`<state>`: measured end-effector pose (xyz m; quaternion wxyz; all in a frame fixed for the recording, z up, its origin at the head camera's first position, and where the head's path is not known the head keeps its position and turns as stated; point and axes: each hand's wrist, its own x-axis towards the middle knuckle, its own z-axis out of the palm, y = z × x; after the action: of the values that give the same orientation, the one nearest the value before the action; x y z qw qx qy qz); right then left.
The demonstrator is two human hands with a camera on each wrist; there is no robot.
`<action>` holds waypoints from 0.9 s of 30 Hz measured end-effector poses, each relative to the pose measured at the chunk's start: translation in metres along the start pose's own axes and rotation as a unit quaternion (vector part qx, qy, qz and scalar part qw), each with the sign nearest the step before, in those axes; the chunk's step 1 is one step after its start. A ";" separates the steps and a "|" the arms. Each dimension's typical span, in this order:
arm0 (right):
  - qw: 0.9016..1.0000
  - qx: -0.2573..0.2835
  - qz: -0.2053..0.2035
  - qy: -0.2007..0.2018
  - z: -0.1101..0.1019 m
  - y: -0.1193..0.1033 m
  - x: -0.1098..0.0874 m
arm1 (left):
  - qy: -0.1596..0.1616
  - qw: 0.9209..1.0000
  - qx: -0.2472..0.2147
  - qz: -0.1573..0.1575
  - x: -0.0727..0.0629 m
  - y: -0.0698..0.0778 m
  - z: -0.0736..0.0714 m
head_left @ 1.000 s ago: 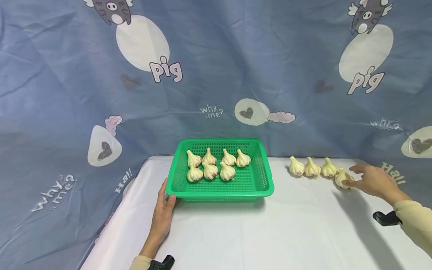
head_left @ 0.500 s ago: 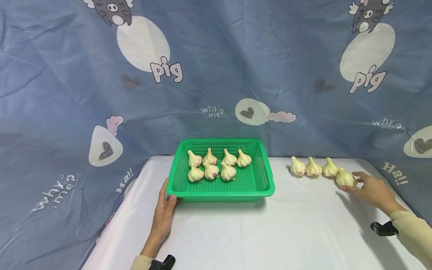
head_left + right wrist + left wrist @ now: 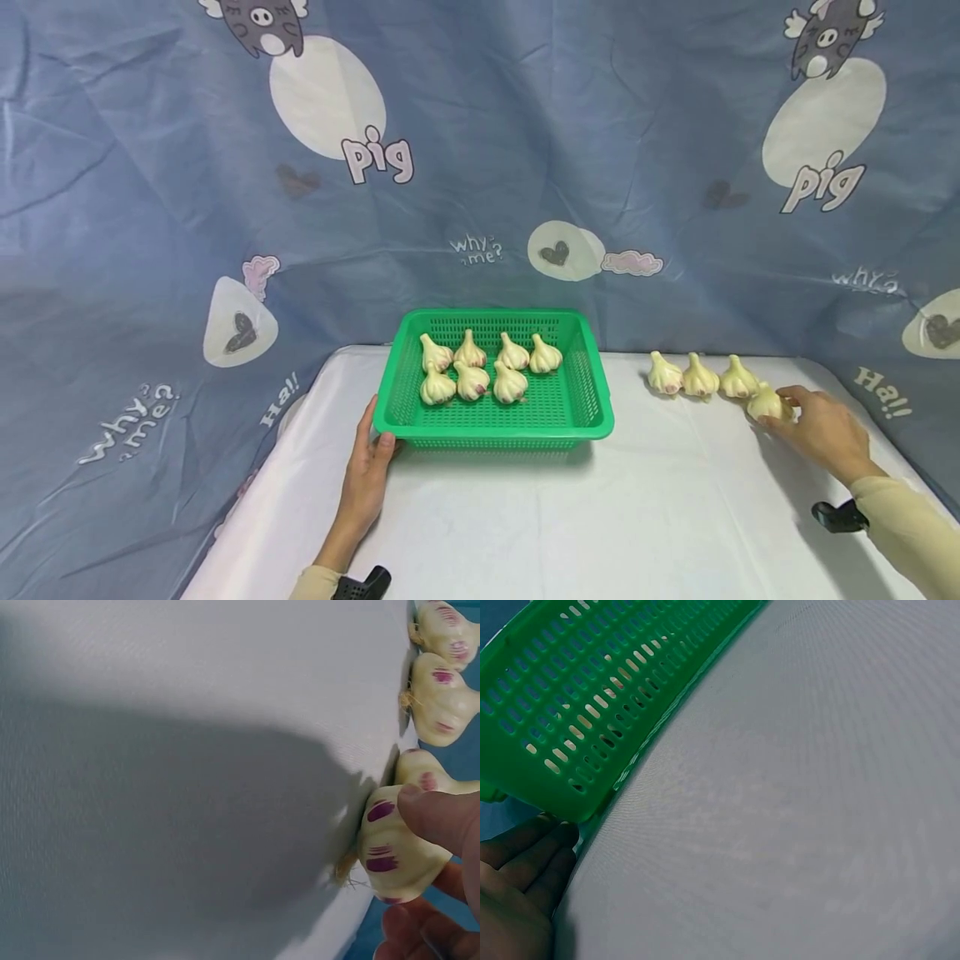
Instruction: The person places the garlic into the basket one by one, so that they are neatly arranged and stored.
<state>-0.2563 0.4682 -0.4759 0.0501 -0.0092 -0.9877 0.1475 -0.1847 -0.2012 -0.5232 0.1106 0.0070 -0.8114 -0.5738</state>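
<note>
My right hand (image 3: 821, 429) holds a garlic bulb (image 3: 767, 406) between thumb and fingers, at the right end of a row of garlic bulbs. In the right wrist view the thumb lies on the purple-streaked bulb (image 3: 397, 851), its fingers beneath; the bulb overlaps its neighbour there. At the table's left, my left hand (image 3: 367, 475) grips the near left corner of a green basket (image 3: 495, 432), thumb at the front rim and fingers along the side. The left wrist view shows those fingers (image 3: 544, 859) at the slotted basket's lower corner (image 3: 585, 802). Several garlic bulbs (image 3: 472, 382) lie inside the basket in two rows.
Left of the held bulb, three garlic bulbs (image 3: 701, 379) stand along the back of the white table (image 3: 525, 525). A blue printed cloth (image 3: 465, 100) hangs behind the table and drops along its sides.
My right hand has moved slightly left and down, closing its fingers around the end garlic bulb, which has turned a little. The left hand and basket stay put; the view shifts slightly.
</note>
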 end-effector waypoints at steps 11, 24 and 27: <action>1.000 -0.005 0.012 0.028 0.008 -0.002 -0.004 | 0.000 1.000 -0.001 0.000 -0.001 0.000 0.000; 0.999 -0.012 0.032 0.039 0.002 -0.005 -0.007 | -0.006 1.000 -0.002 0.003 -0.002 0.000 0.000; 0.998 -0.011 0.037 0.047 -0.001 -0.006 -0.008 | -0.004 1.000 0.003 0.004 -0.001 -0.001 0.000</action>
<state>-0.2484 0.4625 -0.4736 0.0912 -0.0532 -0.9848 0.1380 -0.1834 -0.2016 -0.5241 0.1096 0.0014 -0.8135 -0.5711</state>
